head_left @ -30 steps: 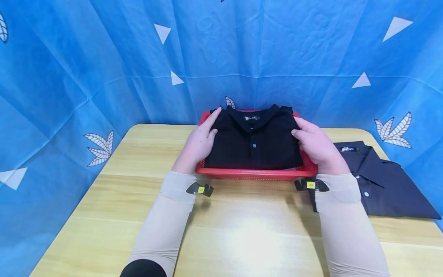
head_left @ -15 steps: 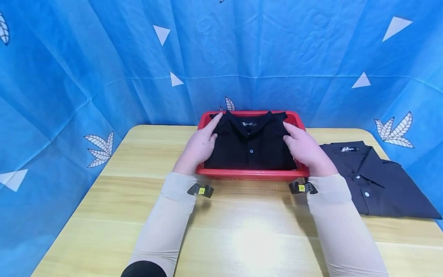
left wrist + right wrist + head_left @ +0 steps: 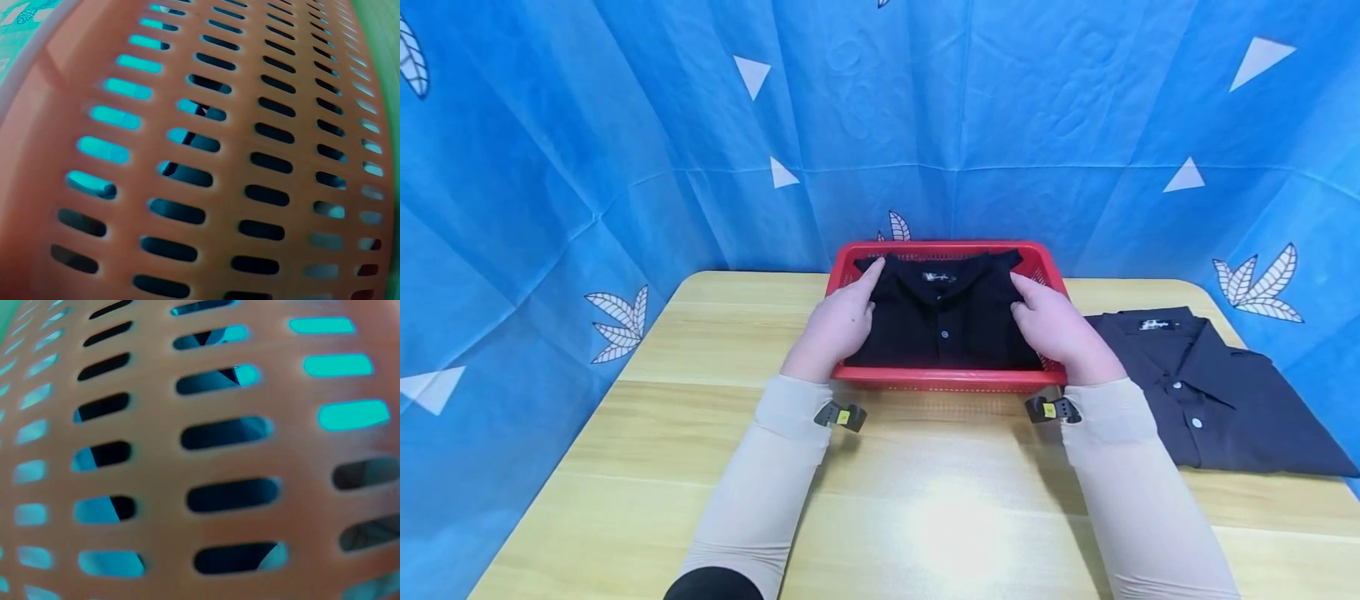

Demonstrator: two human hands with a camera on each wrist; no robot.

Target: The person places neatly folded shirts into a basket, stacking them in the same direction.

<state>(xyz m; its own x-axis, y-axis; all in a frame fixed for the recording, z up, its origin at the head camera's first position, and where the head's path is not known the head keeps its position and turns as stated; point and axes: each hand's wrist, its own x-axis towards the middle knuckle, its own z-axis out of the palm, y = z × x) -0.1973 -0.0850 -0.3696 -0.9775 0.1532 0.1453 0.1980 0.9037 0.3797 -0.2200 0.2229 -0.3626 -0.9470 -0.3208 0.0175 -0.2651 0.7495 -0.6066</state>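
A folded black button-up shirt, collar toward the back, lies within the red plastic basket. My left hand holds the shirt's left side, its index finger stretched along the shoulder and its thumb close over the cloth. Opposite it, my right hand holds the right side with thumb and index finger over the fabric; the remaining fingers of both hands are hidden. Neither wrist view shows a hand: the slotted basket wall fills the left one, and another basket wall the right one, dark cloth showing through.
A folded dark grey shirt rests to the right of the basket, partly behind the right forearm. Both lie on the light wooden table. A blue patterned curtain hangs along the back and sides.
Both hands have lowered the black shirt deeper into the basket, so the back rim now shows. The right hand has shifted left, off the right rim and inward.
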